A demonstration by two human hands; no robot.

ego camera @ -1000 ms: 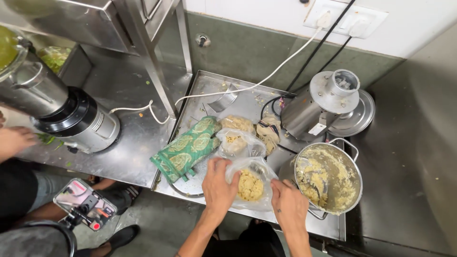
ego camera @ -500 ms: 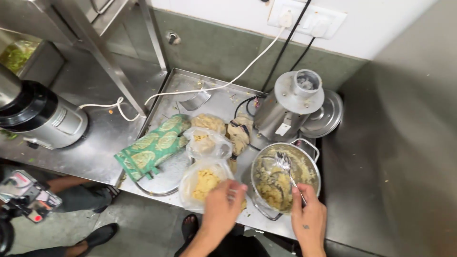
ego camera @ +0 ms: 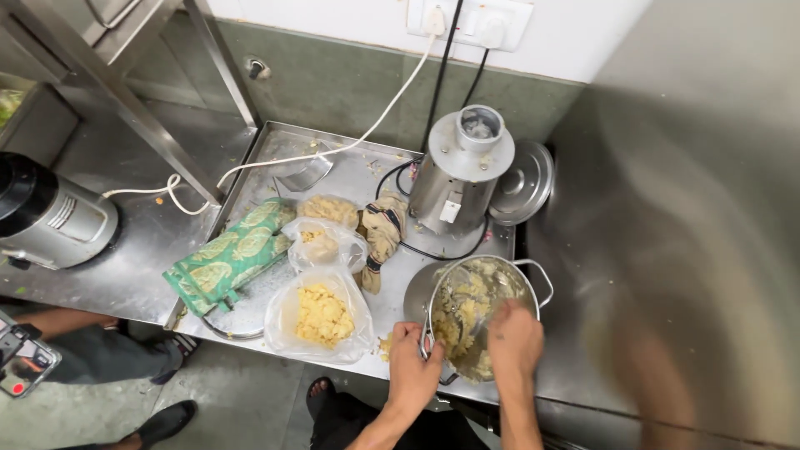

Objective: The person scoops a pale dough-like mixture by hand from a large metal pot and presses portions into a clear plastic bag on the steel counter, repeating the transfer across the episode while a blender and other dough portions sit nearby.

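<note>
Steel pot (ego camera: 527, 275) of yellow mash at the tray's (ego camera: 275, 146) front right corner, handles to either side. Left hand (ego camera: 414, 371) closed on the pot's near-left rim, fingers curled over the edge. Right hand (ego camera: 515, 340) over the pot's near side, fingers bent down into the mash (ego camera: 461, 312); a spoon-like handle maybe in its grip, too hidden to tell. Open clear bag (ego camera: 321, 315) of yellow crumbs just left of the left hand, some crumbs spilled between bag and pot. Two smaller bags behind it, a green patterned cloth (ego camera: 229, 257) to their left. Grinder (ego camera: 461, 171) behind the pot, a round lid (ego camera: 523, 182) leaning at its right. Blender (ego camera: 50, 218) on the counter far left.
</note>
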